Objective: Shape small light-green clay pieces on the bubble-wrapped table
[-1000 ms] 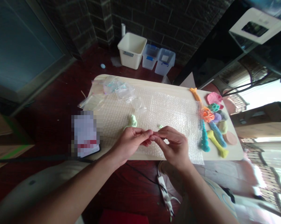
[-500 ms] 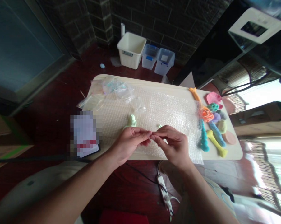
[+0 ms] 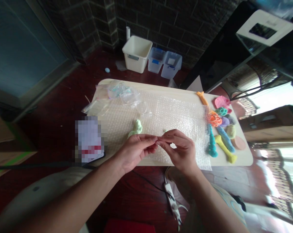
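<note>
My left hand (image 3: 139, 149) and my right hand (image 3: 179, 147) meet fingertip to fingertip above the near side of the table. Both are pinched closed, thumbs against fingers. Whatever sits between the fingertips is too small or hidden to make out. Just beyond my left hand, a pale green lump of modelling clay (image 3: 137, 126) lies on the bubble wrap (image 3: 178, 111), its lower part partly covered by the hand. A tiny green bit of clay (image 3: 165, 131) shows behind my right hand's fingers.
Coloured clay pieces crowd the table's right end, among them a yellow bone-shaped piece (image 3: 225, 149), a teal twisted stick (image 3: 212, 142) and an orange coil (image 3: 214, 118). Clear plastic bags (image 3: 127, 94) lie at the far left. Bins (image 3: 136, 58) stand on the floor behind; a power strip (image 3: 172, 204) lies below.
The hands stay joined at the fingertips, with only slight finger movement. A little more of the pale green clay shows past my left hand, and the view has shifted slightly.
</note>
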The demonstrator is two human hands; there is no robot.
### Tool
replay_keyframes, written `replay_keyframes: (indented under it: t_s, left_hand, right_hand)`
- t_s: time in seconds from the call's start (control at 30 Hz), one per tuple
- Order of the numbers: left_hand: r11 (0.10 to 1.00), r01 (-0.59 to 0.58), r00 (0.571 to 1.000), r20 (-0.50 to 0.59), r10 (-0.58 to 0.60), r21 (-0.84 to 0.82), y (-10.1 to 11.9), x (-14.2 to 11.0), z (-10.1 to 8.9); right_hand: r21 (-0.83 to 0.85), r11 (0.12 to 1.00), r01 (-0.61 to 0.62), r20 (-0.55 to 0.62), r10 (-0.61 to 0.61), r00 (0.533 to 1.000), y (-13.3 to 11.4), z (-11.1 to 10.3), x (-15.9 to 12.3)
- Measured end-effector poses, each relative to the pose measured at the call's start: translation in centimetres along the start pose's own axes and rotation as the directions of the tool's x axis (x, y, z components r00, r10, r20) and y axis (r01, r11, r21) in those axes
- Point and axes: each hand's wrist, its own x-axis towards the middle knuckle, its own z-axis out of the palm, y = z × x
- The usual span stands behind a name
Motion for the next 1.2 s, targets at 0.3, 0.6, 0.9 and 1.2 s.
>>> replay_keyframes:
  t_s: [0.3, 0.6, 0.9, 1.2]
  left_hand:
    - [0.997, -0.057, 0.998, 0.009, 0.057, 0.053, -0.04, 0.02, -0.06]
    - [0.997, -0.072, 0.997, -0.021, 0.072, 0.006, -0.28, -0.07, 0.43]
    - [0.940, -0.168, 0.986, 0.041, 0.163, 0.297, 0.22, -0.14, -0.20]
    - [0.966, -0.146, 0.989, 0.069, 0.135, 0.214, -0.15, 0.01, -0.15]
  right_hand:
    - [0.037, 0.999, -0.019, 0.031, 0.018, 0.999, -0.03, -0.15, 0.00]
    - [-0.006, 1.000, 0.014, 0.003, -0.014, 1.000, -0.13, 0.09, -0.03]
    - [-0.040, 0.996, 0.081, 0.043, -0.079, 0.996, -0.32, -0.14, 0.06]
    - [0.104, 0.993, -0.057, 0.050, 0.052, 0.997, -0.32, 0.06, 0.06]
